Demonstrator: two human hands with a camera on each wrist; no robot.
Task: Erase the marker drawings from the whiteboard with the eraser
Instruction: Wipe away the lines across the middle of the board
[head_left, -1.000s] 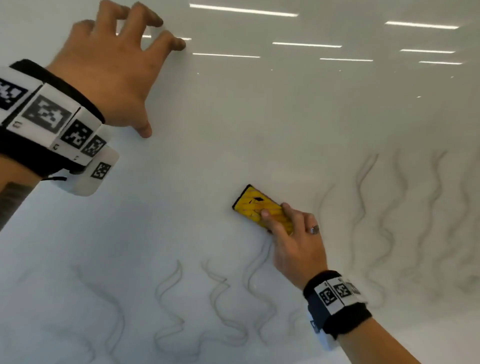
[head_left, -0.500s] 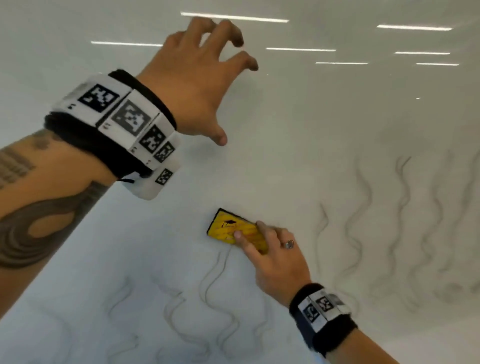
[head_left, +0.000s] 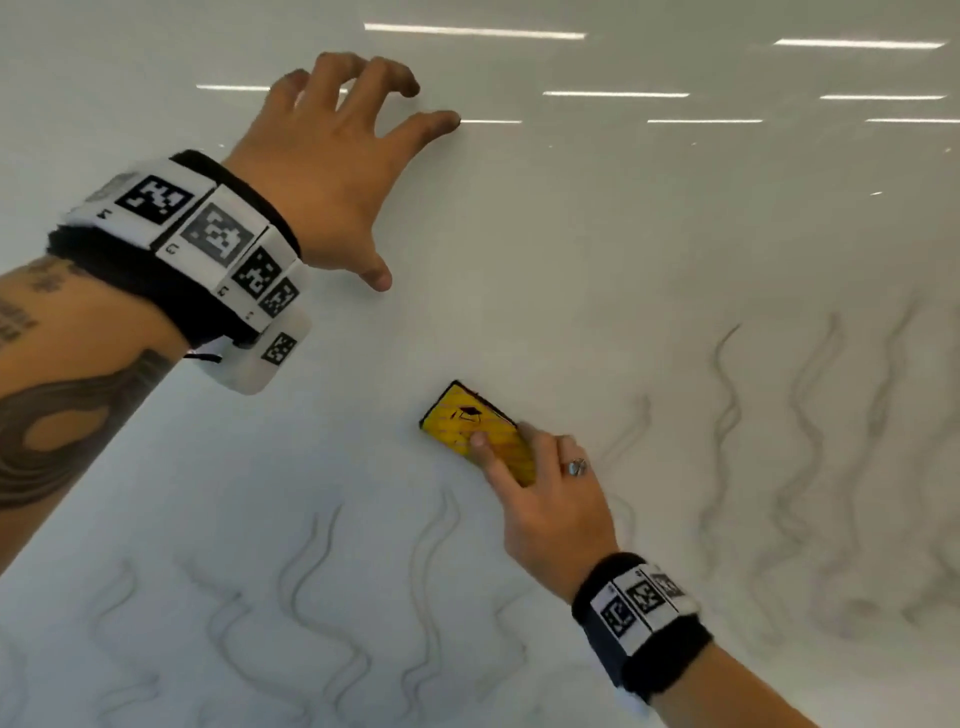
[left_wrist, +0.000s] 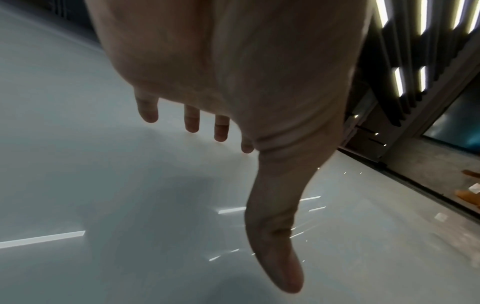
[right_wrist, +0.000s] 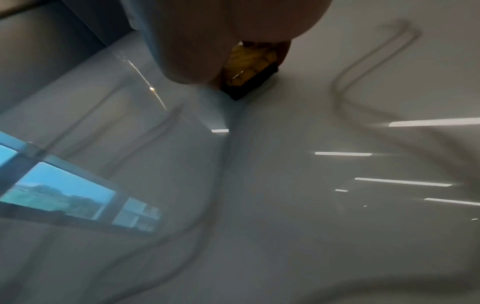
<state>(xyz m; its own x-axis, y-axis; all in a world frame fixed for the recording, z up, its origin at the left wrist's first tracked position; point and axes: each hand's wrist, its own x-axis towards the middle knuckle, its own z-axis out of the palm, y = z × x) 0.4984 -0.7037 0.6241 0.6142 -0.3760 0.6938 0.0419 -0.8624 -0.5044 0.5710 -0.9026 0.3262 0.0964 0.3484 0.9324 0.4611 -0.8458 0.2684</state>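
A glossy whiteboard (head_left: 597, 249) fills the head view. Faint grey wavy marker lines (head_left: 722, 415) run down its right side and more wavy lines (head_left: 322, 587) cross its lower left. A yellow eraser (head_left: 470, 426) with a black base lies flat against the board at the centre. My right hand (head_left: 540, 493) grips the eraser's lower end, index finger along its top. In the right wrist view the eraser (right_wrist: 246, 67) shows under my palm, black felt against the board. My left hand (head_left: 332, 171) braces on the board up left, fingers spread, fingertips (left_wrist: 192, 123) touching the surface.
Ceiling light strips reflect off the whiteboard's top (head_left: 472, 32). In the left wrist view the board's dark right frame edge (left_wrist: 415, 183) shows, with a room beyond. A window reflection (right_wrist: 64, 191) lies on the board in the right wrist view.
My right hand slid the eraser down and left across the board, then held about there. My left hand shifted right along the board, fingers still spread.
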